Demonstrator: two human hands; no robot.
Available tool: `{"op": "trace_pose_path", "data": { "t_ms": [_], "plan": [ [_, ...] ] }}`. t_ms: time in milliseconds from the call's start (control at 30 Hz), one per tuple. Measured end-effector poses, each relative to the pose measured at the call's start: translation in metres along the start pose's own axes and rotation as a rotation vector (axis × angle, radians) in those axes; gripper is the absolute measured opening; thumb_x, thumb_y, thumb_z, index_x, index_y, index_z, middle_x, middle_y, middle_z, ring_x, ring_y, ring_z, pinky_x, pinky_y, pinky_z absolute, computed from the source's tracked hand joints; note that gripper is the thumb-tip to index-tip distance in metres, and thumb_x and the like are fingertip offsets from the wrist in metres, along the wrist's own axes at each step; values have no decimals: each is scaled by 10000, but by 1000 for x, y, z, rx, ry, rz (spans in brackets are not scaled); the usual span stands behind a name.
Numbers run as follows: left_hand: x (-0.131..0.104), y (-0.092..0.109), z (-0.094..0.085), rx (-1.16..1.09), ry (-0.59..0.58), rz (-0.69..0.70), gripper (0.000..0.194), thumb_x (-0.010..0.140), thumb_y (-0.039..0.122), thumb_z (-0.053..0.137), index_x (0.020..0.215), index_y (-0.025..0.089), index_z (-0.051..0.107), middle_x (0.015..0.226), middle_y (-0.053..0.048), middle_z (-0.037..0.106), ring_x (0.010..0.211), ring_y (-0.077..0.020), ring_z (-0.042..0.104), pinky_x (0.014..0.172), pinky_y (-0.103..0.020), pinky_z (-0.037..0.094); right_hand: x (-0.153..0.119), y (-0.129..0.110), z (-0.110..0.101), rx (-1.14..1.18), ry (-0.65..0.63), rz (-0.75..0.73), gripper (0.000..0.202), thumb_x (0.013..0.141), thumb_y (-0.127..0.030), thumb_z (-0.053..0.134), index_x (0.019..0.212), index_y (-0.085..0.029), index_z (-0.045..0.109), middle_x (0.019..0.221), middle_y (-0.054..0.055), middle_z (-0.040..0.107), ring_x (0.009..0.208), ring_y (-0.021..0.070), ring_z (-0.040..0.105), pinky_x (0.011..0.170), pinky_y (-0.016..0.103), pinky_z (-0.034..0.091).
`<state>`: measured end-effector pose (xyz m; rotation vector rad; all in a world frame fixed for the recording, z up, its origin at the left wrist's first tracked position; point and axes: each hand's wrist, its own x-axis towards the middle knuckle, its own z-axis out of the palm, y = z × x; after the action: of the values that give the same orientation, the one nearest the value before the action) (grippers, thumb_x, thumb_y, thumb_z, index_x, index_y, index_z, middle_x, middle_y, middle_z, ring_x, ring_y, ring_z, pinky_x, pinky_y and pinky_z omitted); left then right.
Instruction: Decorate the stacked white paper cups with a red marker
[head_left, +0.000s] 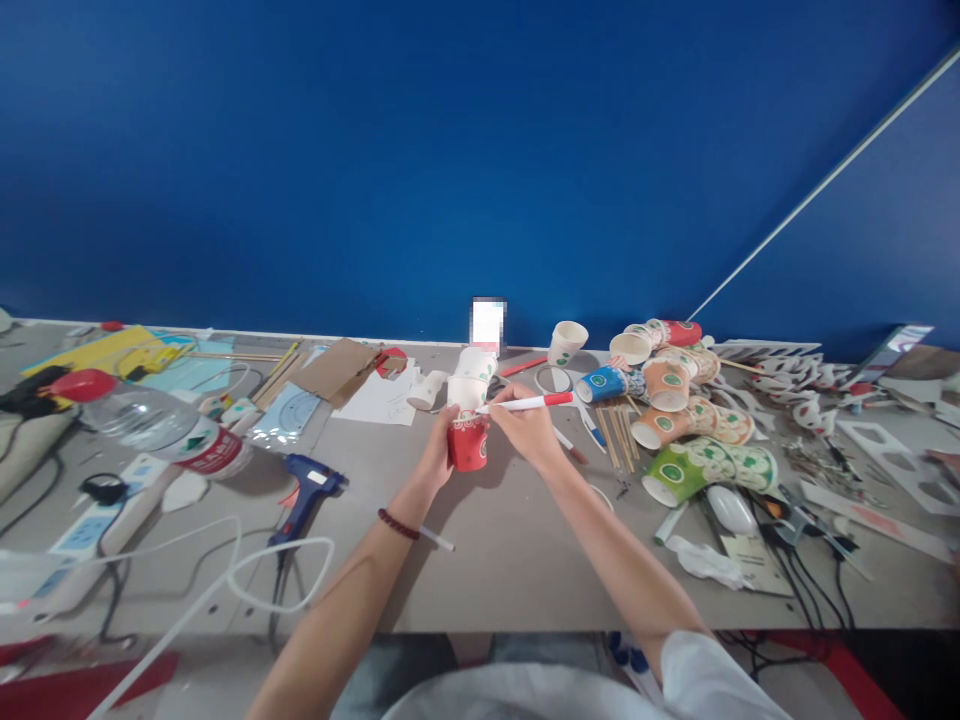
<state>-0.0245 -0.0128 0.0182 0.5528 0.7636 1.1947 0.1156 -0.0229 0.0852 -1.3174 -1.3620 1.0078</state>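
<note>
In the middle of the table, my left hand [438,452] is closed around the side of a red-and-white paper cup [469,448]. White paper cups [468,385] with green marks stand right above it in the view; how they join is hard to make out. My right hand [527,428] grips a white marker [534,403] with a red end. Its other end points at the cup, close to my left fingers, and I cannot tell whether the tip touches. A lone white cup [567,344] stands behind and to the right.
Rightward lie green cups [682,472], orange cups [666,385], blue cups [604,383] and wooden sticks [621,437]. To the left are a blue glue gun [311,490], a plastic bottle [161,425], a power strip [97,535] and cardboard [335,368]. A blue wall [420,170] rises behind.
</note>
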Motion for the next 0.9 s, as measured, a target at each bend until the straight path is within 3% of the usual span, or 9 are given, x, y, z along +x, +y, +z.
{"op": "trace_pose_path", "data": {
  "t_ms": [633, 900],
  "plan": [
    [-1, 1, 0, 13, -47, 18, 453, 733, 511, 656, 918, 99, 690, 767, -105, 725, 658, -212, 674, 630, -309, 514, 2, 4, 2, 163, 36, 0, 59, 684, -175, 578, 670, -225, 549, 604, -47, 598, 601, 151, 629, 587, 268, 495],
    [-1, 2, 0, -3, -44, 11, 442, 746, 495, 642, 940, 102, 700, 773, -109, 731, 669, -220, 680, 637, -313, 518, 1, 4, 1, 111, 58, -32, 69, 698, -191, 569, 646, -226, 541, 612, -45, 595, 615, 148, 616, 600, 269, 479]
  ]
}}
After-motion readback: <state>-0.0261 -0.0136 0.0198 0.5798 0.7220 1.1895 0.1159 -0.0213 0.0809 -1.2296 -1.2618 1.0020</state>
